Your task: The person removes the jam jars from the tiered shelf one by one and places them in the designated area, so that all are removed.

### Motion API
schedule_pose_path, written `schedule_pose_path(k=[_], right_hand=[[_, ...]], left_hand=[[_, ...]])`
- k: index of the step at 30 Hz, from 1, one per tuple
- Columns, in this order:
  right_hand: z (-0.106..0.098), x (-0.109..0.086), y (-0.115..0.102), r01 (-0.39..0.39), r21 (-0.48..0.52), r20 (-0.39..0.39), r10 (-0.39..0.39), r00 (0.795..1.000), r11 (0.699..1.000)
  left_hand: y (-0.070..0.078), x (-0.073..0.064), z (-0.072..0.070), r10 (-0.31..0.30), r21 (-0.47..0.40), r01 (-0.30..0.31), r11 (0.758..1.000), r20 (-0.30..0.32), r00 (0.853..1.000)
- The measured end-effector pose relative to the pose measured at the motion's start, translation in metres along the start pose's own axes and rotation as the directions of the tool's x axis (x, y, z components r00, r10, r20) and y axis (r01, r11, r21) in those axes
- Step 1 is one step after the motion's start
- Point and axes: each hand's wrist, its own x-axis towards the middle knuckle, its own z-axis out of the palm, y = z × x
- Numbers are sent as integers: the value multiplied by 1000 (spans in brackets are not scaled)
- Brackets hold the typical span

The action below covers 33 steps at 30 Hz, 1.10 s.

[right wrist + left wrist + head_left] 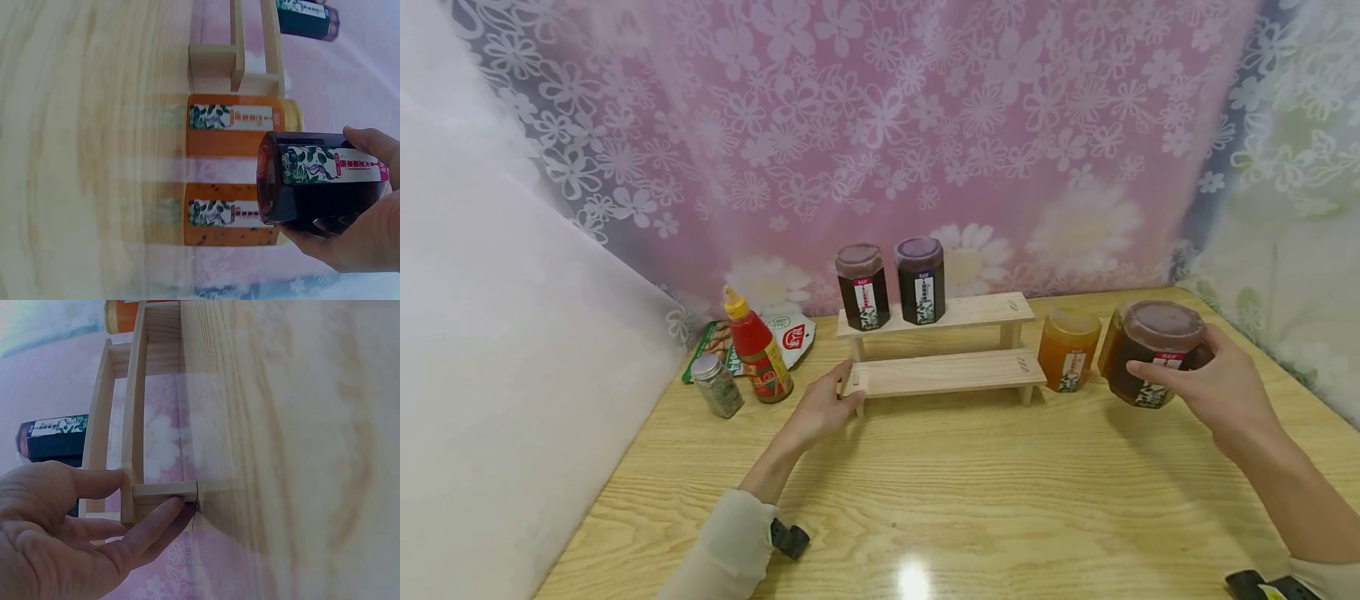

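Note:
My left hand [827, 404] grips the left end of a two-tier wooden rack [940, 377]. In the left wrist view its thumb presses the lower board's edge, and the fingers reach around the end leg. My right hand [1228, 383] holds a dark jam jar [1150, 337] with a white and pink label. That jar is raised above the table at the right, thumb on its near side. Behind it stands a speckled orange jar [212, 215], mostly hidden in the head view. A plain orange jar [1070, 350] stands at the rack's right end.
Two dark jars, one pink-labelled [862, 287] and one purple-labelled [920, 283], stand on the rack's upper board. To the left are a red sauce bottle [760, 354], a spice jar [717, 387] and a food packet [797, 337]. A floral curtain [880, 125] hangs behind the table [925, 492].

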Motion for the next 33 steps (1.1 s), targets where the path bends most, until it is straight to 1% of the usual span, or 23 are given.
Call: schedule_pose_path(k=[8,12,15,20,24,27,33], right_hand=[[-10,6,16,-44,28,6,43,999,999],[-13,7,22,-66,15,11,66,998,998],[-14,8,24,-69,12,16,69,998,998],[-16,8,27,-49,31,45,47,998,998],[-16,10,28,-24,-21,82,26,996,999],[-17,11,28,-18,-71,125,26,992,997],[-18,12,30,-30,-102,177,48,983,994]], left_hand=[[0,1,0,-2,3,2,1000,1,1000],[0,2,1,-1,4,1,1000,8,1000],[0,1,0,-7,0,7,1000,13,1000],[0,1,-1,-9,-4,9,1000,10,1000],[0,1,-2,-6,1,6,1000,8,1000],[0,2,-1,-11,0,11,1000,7,1000],[-1,2,0,-13,-9,13,1000,7,1000]])
